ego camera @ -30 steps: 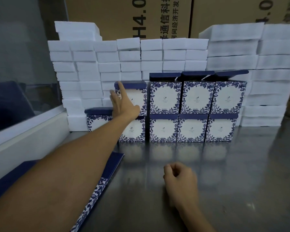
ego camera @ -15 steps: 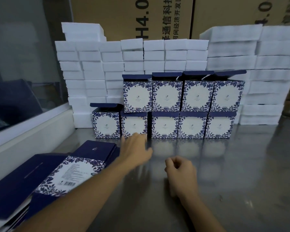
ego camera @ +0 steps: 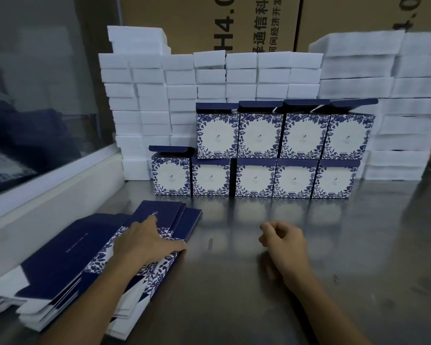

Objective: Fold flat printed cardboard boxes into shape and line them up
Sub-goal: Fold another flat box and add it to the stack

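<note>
Folded blue-and-white floral boxes [ego camera: 256, 179] stand in two rows at the back of the steel table [ego camera: 309, 257], several on the bottom and several stacked on top, lids ajar. A stack of flat printed box blanks [ego camera: 67, 265] lies at the front left. My left hand [ego camera: 144, 241] rests on top of that stack, fingers spread over the top blank, thumb at its right edge. My right hand [ego camera: 283, 241] lies on the table to the right, fingers loosely curled, holding nothing.
White foam blocks [ego camera: 149, 100] are piled behind and beside the boxes, with taller foam stacks [ego camera: 396, 108] at the right. Brown cartons [ego camera: 234, 23] stand behind them. A white ledge with a glass pane [ego camera: 47, 180] borders the table's left side.
My left hand has come back from the upper row of folded boxes and dropped onto the stack of flat blanks. My right hand has stayed in place.
</note>
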